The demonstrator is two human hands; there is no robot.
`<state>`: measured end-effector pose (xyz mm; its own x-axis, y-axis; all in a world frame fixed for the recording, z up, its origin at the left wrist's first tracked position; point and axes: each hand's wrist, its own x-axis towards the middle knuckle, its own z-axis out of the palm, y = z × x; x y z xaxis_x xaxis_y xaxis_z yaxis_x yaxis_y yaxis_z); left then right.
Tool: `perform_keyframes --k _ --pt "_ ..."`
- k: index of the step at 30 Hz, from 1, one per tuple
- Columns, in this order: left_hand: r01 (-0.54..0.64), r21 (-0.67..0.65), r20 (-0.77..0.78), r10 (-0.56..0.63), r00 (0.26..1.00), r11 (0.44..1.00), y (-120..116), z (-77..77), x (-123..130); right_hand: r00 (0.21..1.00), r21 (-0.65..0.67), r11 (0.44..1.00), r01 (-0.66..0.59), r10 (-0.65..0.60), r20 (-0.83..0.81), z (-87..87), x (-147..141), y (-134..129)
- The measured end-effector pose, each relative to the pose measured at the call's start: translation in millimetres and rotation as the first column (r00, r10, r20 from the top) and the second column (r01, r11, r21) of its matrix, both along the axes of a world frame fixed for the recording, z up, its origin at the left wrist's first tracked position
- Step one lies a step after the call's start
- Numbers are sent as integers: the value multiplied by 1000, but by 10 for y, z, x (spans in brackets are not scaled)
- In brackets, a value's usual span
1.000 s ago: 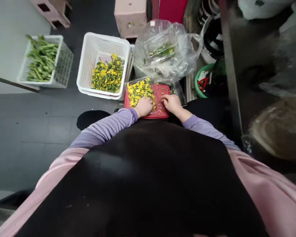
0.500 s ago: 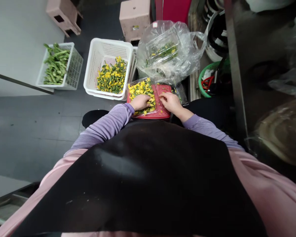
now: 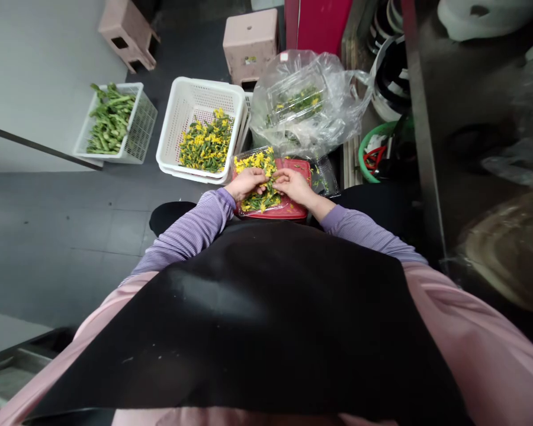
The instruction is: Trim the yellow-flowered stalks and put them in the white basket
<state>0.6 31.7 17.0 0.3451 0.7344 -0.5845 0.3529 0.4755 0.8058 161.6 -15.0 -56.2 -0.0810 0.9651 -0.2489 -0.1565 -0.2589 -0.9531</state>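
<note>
A clear plastic tray of yellow-flowered green stems (image 3: 260, 203) rests on a red surface (image 3: 299, 210) close to my lap. Over its middle is my left hand (image 3: 247, 183), fingers bent and pressed among the flowers; what they pinch is too small to name. My right hand (image 3: 293, 186) meets it from the right, with thumb and fingertips together at the tray's right side, and whatever they hold is likewise unclear. Left of the tray, a white basket (image 3: 165, 127) holds more yellow-flowered stems (image 3: 205, 145).
A clear plastic bag (image 3: 337, 94) with a lidded box of greens lies beyond the tray. Farther left stands a basket (image 3: 143, 127) of thick green stalks. Two pink stools (image 3: 251, 44) are behind. A green basin (image 3: 363, 155) and a metal table edge (image 3: 421, 118) are at right.
My right hand has moved left from the red surface to the tray's edge. My left hand has shifted slightly, and the two hands are now close together. The whole view has tilted a little.
</note>
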Motion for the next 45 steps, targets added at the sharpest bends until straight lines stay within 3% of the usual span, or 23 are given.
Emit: perform_keyframes --k 6,12,20,25,30,37,45 --pt "-176 -116 86 187 979 978 -25 6 74 1000 -70 997 27 -26 14 7 38 -15" --pt "-252 -138 119 269 956 958 21 5 27 1000 -190 982 -20 24 14 68 119 -55" --pt "-162 -170 150 188 971 972 -14 -15 19 989 -221 973 60 -88 -119 227 231 -69" --pt "-64 -151 153 87 984 987 -25 -42 92 992 -151 988 7 -26 -120 191 153 -88" --pt "-36 -169 181 67 981 985 -42 -59 110 998 -114 992 49 -54 -39 171 110 -102" --pt "-51 -198 261 103 960 979 -73 -54 84 960 -245 969 12 -80 -269 299 272 -79" --pt "50 -115 255 -19 967 992 -172 -42 189 954 -171 985 -5 -47 -297 301 299 -117"
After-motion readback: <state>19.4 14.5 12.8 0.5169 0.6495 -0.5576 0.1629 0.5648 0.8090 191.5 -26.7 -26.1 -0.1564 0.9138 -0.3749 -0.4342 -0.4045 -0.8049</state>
